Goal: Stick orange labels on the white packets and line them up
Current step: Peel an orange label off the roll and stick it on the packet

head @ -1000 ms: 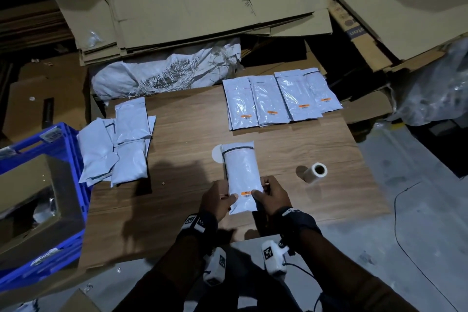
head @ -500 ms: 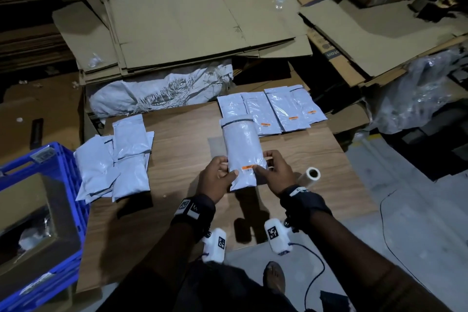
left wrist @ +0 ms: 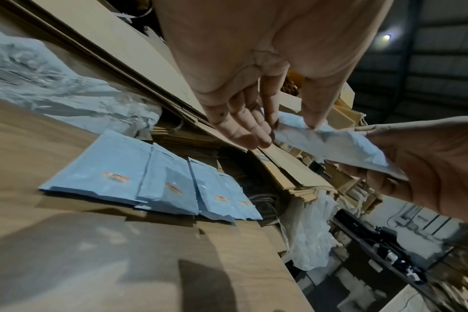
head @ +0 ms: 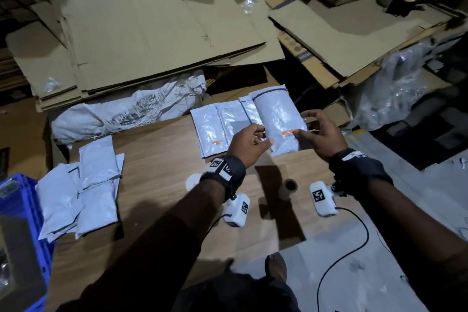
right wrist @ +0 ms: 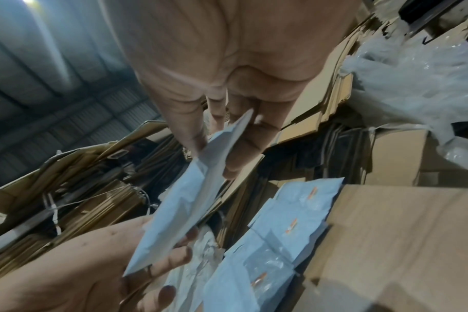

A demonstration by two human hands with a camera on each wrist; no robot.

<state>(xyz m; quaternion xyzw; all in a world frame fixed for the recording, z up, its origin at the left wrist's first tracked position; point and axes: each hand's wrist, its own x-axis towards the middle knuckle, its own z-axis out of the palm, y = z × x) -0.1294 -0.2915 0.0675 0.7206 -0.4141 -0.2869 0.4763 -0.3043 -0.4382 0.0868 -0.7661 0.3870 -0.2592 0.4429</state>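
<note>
While both hands carry a labelled white packet [head: 277,121] above the far end of the wooden surface [head: 162,185], the step in hand looks like the lining-up half of the task rather than the sticking: an orange label [head: 288,132] already sits near the packet's lower edge. The left hand [head: 249,144] pinches the packet's lower left edge between thumb and fingers, and the right hand [head: 320,135] pinches the lower right edge by the label, its other fingers spread loosely (the left wrist view shows the packet crumpling a little between the two grips). The packet hangs in the upper middle of the head view, over the right part of the row of labelled packets [head: 217,129] that lies side by side along the far edge of the surface, each showing its own orange mark. The next move, as I judge it, calls for lowering this packet beside the right-hand end of that row, label side up and its lower edge level with the others, then letting go with both hands without dragging the neighbours askew. A heap of unlabelled packets [head: 81,190] waits at the left of the frame, and a label roll [head: 288,187] stands near the middle, so more rounds remain.
</note>
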